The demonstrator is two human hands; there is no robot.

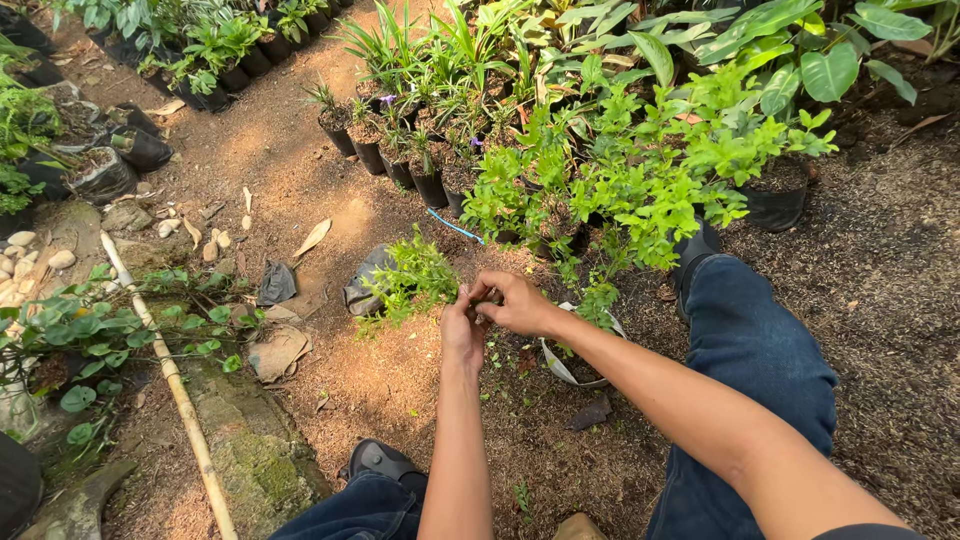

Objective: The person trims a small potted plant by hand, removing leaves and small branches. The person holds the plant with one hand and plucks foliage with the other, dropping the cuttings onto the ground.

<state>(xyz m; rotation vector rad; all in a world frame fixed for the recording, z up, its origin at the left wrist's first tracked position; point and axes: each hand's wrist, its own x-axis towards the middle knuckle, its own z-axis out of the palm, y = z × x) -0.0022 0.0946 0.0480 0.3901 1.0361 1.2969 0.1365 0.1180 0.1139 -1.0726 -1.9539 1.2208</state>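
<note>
Pinching at a small leafy plant, both hands are meeting over the bare dirt ground. The left hand is closing its fingers on the plant's stems, and the right hand is curling its fingertips around the same sprigs just beside it, so the two hands are touching. The plant is leaning to the left, its base hidden behind the hands. A black grow bag with a pale rim is lying just beneath the right wrist. Rows of potted plants are standing behind, and a bamboo pole is lying well to the left. Jeans-clad legs are framing the scene.
</note>
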